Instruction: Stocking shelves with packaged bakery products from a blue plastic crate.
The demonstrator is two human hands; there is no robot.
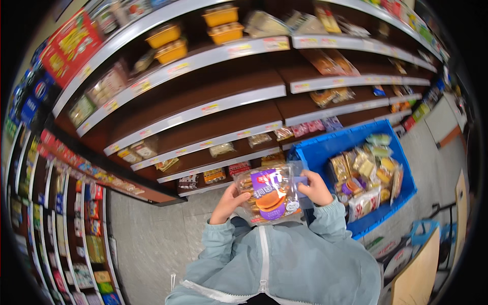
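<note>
In front of my body is a clear plastic bag of round baked cakes [268, 194] with a purple label showing a filled pancake. My left hand [230, 204] grips its left edge, thumb on the front. At the right edge my right hand [314, 188] pinches the pack's clear margin, near a small purple piece whose nature I cannot tell. To the right, close to my right forearm, stands a blue plastic crate [410, 190]. Inside it lie several packaged breads and cakes, among them another purple-labelled pack [352, 186] and a white-and-red packet [365, 204].
Ahead rise brown store shelves [225, 87] with white price rails, holding scattered baked goods. Yellow tubs [167, 44] sit on an upper shelf. A stocked snack rack [61, 213] stands at left. Grey tiled floor [148, 236] lies between. A pale wooden board [417, 267] is at lower right.
</note>
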